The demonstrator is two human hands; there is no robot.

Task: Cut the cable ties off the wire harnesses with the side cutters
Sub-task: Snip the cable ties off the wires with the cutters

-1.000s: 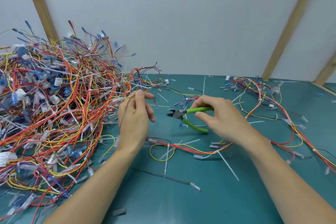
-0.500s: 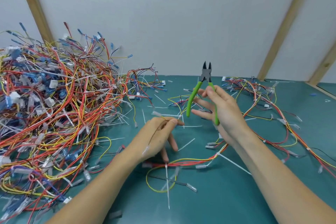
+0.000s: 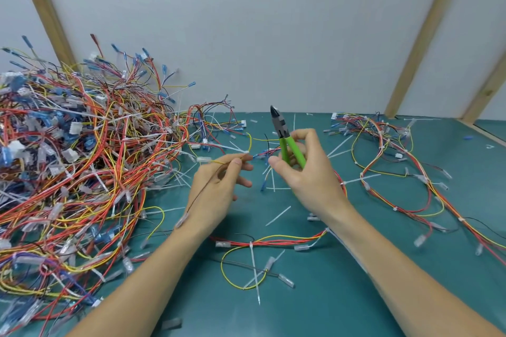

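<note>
My right hand (image 3: 304, 172) grips the green-handled side cutters (image 3: 284, 137) with the dark jaws pointing up and shut. My left hand (image 3: 219, 186) pinches a thin yellow and black wire (image 3: 247, 142) between thumb and fingertips, a white cable tie (image 3: 232, 148) sticking out at its far end. The two hands sit close together over the green table (image 3: 328, 295). A small harness (image 3: 262, 243) of red and yellow wires with a white tie lies below the hands.
A huge tangled heap of red, yellow and blue harnesses (image 3: 76, 172) fills the left side. Looser harnesses (image 3: 397, 172) spread over the right. Cut white ties (image 3: 278, 215) litter the table. A white wall with wooden battens (image 3: 419, 35) stands behind.
My left hand rose from the table and now holds the wire up beside the cutters. My right hand turned the cutters from sideways to jaws-up and drew nearer the left hand.
</note>
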